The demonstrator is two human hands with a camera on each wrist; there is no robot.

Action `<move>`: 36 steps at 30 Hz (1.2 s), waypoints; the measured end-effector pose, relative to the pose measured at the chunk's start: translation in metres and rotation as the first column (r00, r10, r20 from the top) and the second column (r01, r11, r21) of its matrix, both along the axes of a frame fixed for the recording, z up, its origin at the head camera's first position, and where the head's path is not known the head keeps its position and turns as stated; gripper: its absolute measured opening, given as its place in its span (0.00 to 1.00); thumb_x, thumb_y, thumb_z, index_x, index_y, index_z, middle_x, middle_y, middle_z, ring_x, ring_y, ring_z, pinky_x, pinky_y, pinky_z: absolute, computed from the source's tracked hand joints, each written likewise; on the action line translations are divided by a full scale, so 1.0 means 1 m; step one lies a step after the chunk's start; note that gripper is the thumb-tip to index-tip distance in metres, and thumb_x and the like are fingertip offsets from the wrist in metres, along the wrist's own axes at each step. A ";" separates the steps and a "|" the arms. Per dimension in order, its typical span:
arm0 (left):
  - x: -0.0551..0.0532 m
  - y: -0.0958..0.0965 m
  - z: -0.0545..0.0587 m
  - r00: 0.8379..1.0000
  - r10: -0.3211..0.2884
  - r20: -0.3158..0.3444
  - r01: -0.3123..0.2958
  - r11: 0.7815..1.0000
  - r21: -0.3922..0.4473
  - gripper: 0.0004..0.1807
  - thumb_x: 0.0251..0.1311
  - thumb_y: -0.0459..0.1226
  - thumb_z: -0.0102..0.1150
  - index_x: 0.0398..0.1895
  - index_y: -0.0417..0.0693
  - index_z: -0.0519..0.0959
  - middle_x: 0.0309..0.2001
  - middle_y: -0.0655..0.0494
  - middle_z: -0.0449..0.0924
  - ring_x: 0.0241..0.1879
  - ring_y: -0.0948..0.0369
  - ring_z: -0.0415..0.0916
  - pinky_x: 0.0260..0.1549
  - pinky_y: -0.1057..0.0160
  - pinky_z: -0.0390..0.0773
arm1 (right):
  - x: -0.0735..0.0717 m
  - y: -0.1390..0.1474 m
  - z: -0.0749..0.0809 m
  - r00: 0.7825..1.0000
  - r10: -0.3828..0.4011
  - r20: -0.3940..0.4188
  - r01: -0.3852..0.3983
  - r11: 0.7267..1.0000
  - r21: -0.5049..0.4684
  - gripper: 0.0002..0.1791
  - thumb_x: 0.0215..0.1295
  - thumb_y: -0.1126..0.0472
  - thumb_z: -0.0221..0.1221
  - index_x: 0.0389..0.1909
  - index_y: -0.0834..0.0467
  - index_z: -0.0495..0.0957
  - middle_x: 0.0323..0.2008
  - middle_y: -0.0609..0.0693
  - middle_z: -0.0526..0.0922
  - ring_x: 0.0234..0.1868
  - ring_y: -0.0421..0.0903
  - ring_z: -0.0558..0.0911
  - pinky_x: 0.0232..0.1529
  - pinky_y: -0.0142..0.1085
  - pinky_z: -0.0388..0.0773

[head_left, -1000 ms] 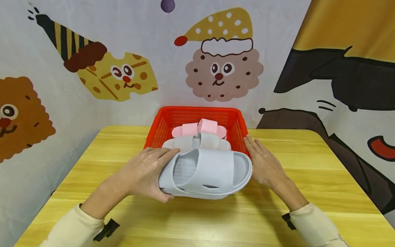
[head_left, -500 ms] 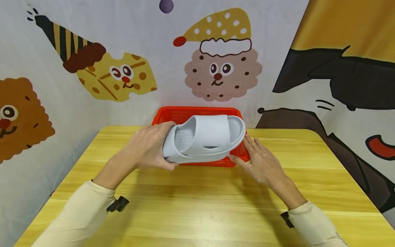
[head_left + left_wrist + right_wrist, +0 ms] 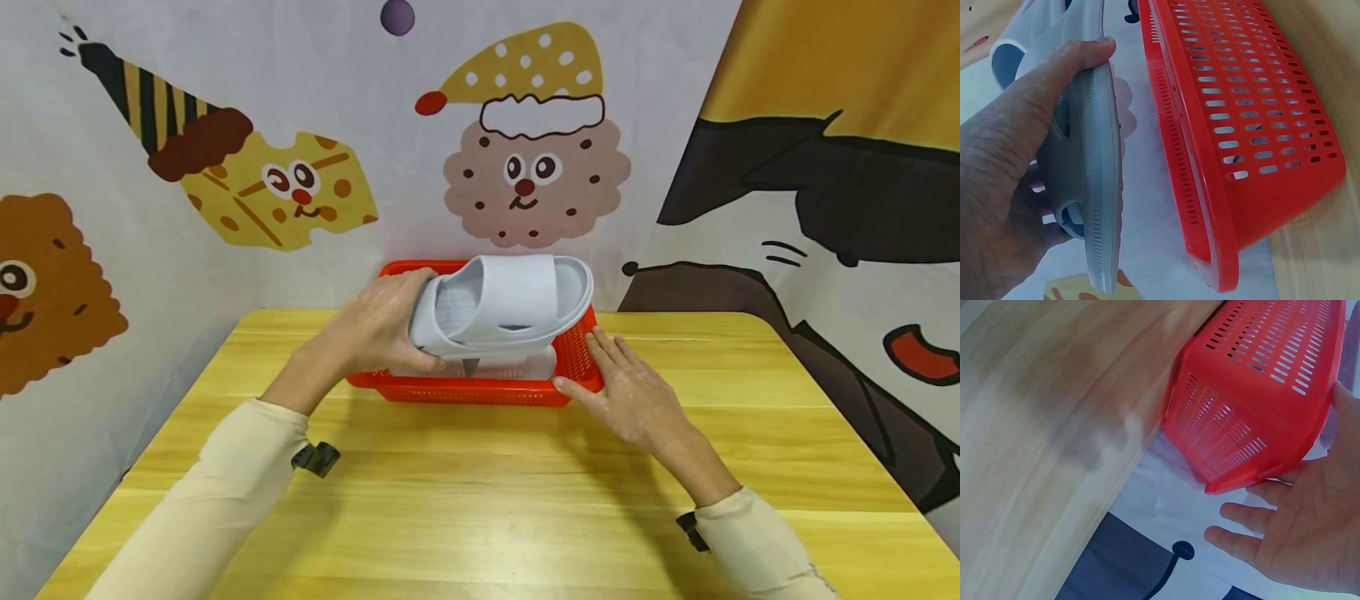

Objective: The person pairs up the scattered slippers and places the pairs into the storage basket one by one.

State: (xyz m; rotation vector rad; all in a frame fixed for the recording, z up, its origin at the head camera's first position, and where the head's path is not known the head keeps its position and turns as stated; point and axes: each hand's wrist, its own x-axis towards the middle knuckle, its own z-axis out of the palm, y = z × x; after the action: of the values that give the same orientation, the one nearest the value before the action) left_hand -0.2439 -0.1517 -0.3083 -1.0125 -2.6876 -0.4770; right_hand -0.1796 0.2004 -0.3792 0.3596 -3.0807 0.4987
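Note:
My left hand (image 3: 378, 321) grips the heel end of a light grey slide slipper (image 3: 517, 292) and holds it over the red basket (image 3: 480, 393). In the left wrist view the slipper's ribbed edge (image 3: 1102, 187) faces the basket wall, with the thumb across it and the fingers behind. A second grey slipper part (image 3: 1013, 56) shows at the upper left there. My right hand (image 3: 637, 396) rests at the basket's right front corner, its fingers straight along the side and its thumb at the rim. Pale slippers (image 3: 536, 364) lie inside the basket, mostly hidden under the held one.
The basket stands toward the back of a yellow wood-grain table (image 3: 480, 500). Close behind it hangs a white cloth backdrop (image 3: 315, 92) with cartoon drawings. Bare tabletop lies in front of the basket.
My left hand has carried the grey slipper away from me, from in front of the basket to above it. My right hand stays at the basket corner, its thumb now showing at the rim.

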 end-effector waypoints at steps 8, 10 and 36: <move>-0.020 0.005 -0.003 1.000 -0.027 0.014 0.026 1.000 0.008 0.59 0.36 0.54 0.84 0.71 0.41 0.63 0.63 0.45 0.72 0.62 0.50 0.68 0.69 0.35 0.50 | 0.000 0.001 0.000 1.000 -0.004 -0.008 0.004 1.000 -0.007 0.58 0.66 0.21 0.41 0.79 0.64 0.52 0.79 0.59 0.49 0.77 0.67 0.48 0.71 0.64 0.50; -0.024 0.006 -0.004 0.999 -0.029 0.028 0.028 0.999 0.017 0.59 0.37 0.53 0.84 0.72 0.41 0.62 0.66 0.45 0.70 0.64 0.50 0.66 0.69 0.34 0.49 | 0.000 0.001 0.000 1.000 -0.007 -0.006 0.006 1.000 -0.007 0.58 0.66 0.21 0.41 0.79 0.64 0.52 0.80 0.59 0.49 0.77 0.67 0.49 0.71 0.64 0.50; -0.076 0.033 -0.035 0.967 0.079 0.242 -0.052 0.992 -0.115 0.59 0.55 0.50 0.75 0.79 0.36 0.48 0.76 0.39 0.54 0.75 0.44 0.51 0.71 0.36 0.43 | 0.002 -0.003 0.000 1.000 -0.027 0.016 0.027 0.999 -0.018 0.57 0.66 0.21 0.40 0.80 0.62 0.49 0.80 0.56 0.46 0.77 0.64 0.49 0.69 0.65 0.53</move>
State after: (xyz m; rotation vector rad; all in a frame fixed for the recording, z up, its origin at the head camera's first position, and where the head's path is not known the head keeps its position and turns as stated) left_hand -0.3198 -0.1183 -0.3431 -0.9430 -2.9858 -0.4777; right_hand -0.1780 0.1969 -0.3795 0.3144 -3.0894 0.5315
